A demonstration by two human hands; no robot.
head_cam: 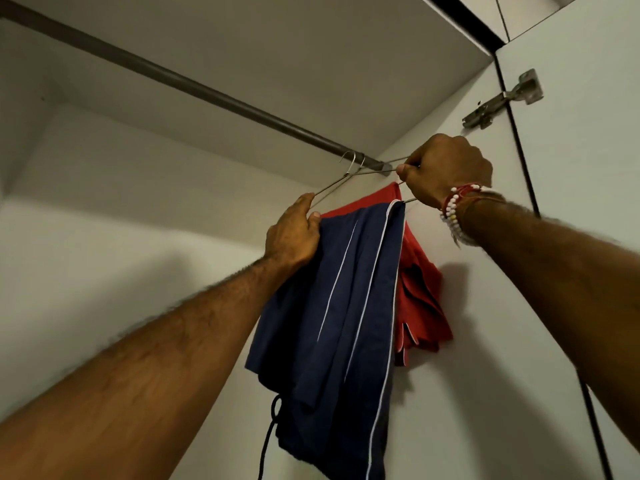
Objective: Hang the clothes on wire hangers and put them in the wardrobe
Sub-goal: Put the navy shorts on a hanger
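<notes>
Two wire hangers (349,178) hook over the right end of the dark wardrobe rail (194,86). A navy garment with white piping (332,306) hangs folded over the nearer hanger. Behind it a red garment (420,292) hangs against the side wall. My left hand (294,233) grips the left end of the hanger together with the navy cloth. My right hand (446,171), with beaded bracelets at the wrist, pinches the hanger wires at the right end.
The white wardrobe side wall (485,341) stands close behind the clothes. A metal door hinge (502,98) sits at the upper right on the open door. The top shelf (311,64) lies just above the rail. A dark drawstring (272,431) dangles below the navy garment.
</notes>
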